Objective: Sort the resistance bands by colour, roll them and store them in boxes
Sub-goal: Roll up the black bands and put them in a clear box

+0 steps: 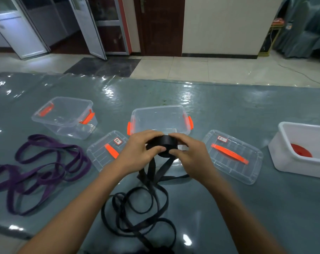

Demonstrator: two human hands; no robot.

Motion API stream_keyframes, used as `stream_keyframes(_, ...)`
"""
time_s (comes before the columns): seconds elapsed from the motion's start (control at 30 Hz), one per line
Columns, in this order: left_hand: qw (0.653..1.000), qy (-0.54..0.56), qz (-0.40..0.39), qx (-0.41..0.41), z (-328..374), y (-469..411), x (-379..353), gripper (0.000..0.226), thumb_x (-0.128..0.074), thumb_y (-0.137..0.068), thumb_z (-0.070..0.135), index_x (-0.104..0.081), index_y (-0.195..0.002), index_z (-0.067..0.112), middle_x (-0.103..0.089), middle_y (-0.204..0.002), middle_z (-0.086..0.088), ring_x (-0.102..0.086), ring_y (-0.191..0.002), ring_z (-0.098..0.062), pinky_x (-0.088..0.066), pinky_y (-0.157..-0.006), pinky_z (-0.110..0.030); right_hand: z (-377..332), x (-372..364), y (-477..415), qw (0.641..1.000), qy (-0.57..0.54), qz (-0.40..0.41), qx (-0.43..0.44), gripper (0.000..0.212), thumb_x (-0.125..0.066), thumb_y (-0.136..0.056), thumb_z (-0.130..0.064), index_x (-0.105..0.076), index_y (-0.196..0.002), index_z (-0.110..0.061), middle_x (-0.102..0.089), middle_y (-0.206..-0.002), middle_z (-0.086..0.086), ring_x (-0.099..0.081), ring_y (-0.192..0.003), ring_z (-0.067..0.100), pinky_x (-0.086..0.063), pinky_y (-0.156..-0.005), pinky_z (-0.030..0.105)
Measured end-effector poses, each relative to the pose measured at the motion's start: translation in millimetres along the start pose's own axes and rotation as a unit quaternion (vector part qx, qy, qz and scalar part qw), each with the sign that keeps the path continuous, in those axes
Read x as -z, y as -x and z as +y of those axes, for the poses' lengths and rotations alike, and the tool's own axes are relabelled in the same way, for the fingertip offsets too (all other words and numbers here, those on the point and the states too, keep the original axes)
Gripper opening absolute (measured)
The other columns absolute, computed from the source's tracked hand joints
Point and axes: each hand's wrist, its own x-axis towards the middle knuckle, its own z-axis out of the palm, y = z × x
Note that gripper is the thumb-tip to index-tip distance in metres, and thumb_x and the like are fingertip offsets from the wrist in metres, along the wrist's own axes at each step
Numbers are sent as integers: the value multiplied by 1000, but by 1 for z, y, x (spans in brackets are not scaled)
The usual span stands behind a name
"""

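Observation:
Both hands hold a partly rolled black resistance band [162,146] in front of the middle clear box [160,119]. My left hand [140,150] grips the roll from the left with thumb and fingers curled round it. My right hand [189,156] grips it from the right. The band's loose black length [137,206] trails down in loops onto the mat toward me. A tangle of purple bands [38,169] lies at the left. A rolled red band [301,151] sits inside the white box [283,158] at the right.
A second clear box with orange latches [64,118] stands at the back left. Two clear lids with orange handles lie flat: one [104,151] left of my hands, one [232,156] to the right. Everything rests on a shiny grey mat [228,110] over a tiled floor.

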Motion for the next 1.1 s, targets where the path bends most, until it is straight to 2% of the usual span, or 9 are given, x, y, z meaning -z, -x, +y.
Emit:
stream_keyframes(0.17, 974, 198, 73, 83, -3, 5, 5, 37, -79, -82, 19, -72, -118, 25, -76, -112, 8, -71, -108, -12, -54, -95, -24, -7, -15, -8, 948, -292, 37, -118, 39, -65, -88, 9, -64, -122, -11, -74, -111, 6, -71, -106, 25, -61, -78, 35)
stream_keyframes(0.33, 960, 249, 66, 105, -14, 11, 16, 43, -78, -80, 14, -71, -113, 41, -76, -112, 9, -71, -108, -12, -55, -93, -24, -17, -41, -10, 915, -370, 52, -153, 36, -62, -91, 11, -66, -118, -13, -75, -110, 11, -72, -103, 31, -61, -77, 36)
stream_keyframes(0.43, 972, 202, 61, 104, -27, 15, 28, 40, -76, -80, 15, -71, -115, 34, -76, -109, 10, -72, -105, -11, -56, -96, -32, -23, -56, -13, 959, -251, 53, -124, 43, -66, -89, 6, -62, -124, -17, -71, -119, 4, -70, -110, 25, -60, -77, 29)
stream_keyframes(0.5, 983, 153, 53, 92, -36, 16, 37, 39, -76, -80, 18, -72, -118, 23, -76, -109, 9, -72, -103, -10, -56, -96, -35, -25, -59, -17, 998, -38, 41, -6, 52, -70, -86, 1, -57, -131, -22, -62, -131, -8, -64, -116, 14, -57, -80, 21)
stream_keyframes(0.57, 985, 142, 37, 86, -42, 15, 46, 38, -76, -79, 20, -72, -118, 20, -76, -106, 10, -71, -100, -9, -56, -94, -32, -25, -62, -21, 992, 90, 13, 91, 57, -72, -83, 2, -54, -130, -26, -56, -129, -12, -59, -116, 9, -55, -80, 14)
stream_keyframes(0.77, 942, 309, 41, 122, -51, 15, 58, 43, -81, -75, 15, -71, -116, 23, -77, -110, 1, -72, -106, -16, -56, -96, -31, -36, -80, -26, 993, -74, 88, -14, 50, -71, -77, 8, -65, -116, -23, -68, -113, -7, -67, -109, 19, -58, -78, 27)
stream_keyframes(0.9, 917, 374, 67, 122, -62, 22, 55, 42, -77, -79, 5, -70, -119, 12, -77, -111, -4, -73, -106, -21, -56, -92, -28, -46, -99, -27, 953, -255, 131, -92, 49, -66, -82, 17, -67, -111, -23, -69, -113, 2, -70, -104, 24, -61, -76, 36)
stream_keyframes(0.97, 924, 361, 61, 110, -68, 24, 57, 41, -75, -81, 2, -70, -118, 18, -77, -111, 0, -73, -106, -19, -57, -92, -28, -50, -108, -24, 956, -238, 138, -98, 49, -65, -84, 14, -65, -112, -27, -67, -115, -2, -70, -103, 22, -60, -74, 31)
stream_keyframes(1.1, 977, 203, 25, 54, -81, 23, 70, 42, -77, -81, 9, -71, -115, 34, -72, -108, 25, -69, -103, -4, -53, -96, -24, -55, -111, -22, 993, -34, 94, -63, 47, -70, -86, -4, -56, -121, -32, -60, -122, -11, -63, -110, 3, -57, -68, 18)
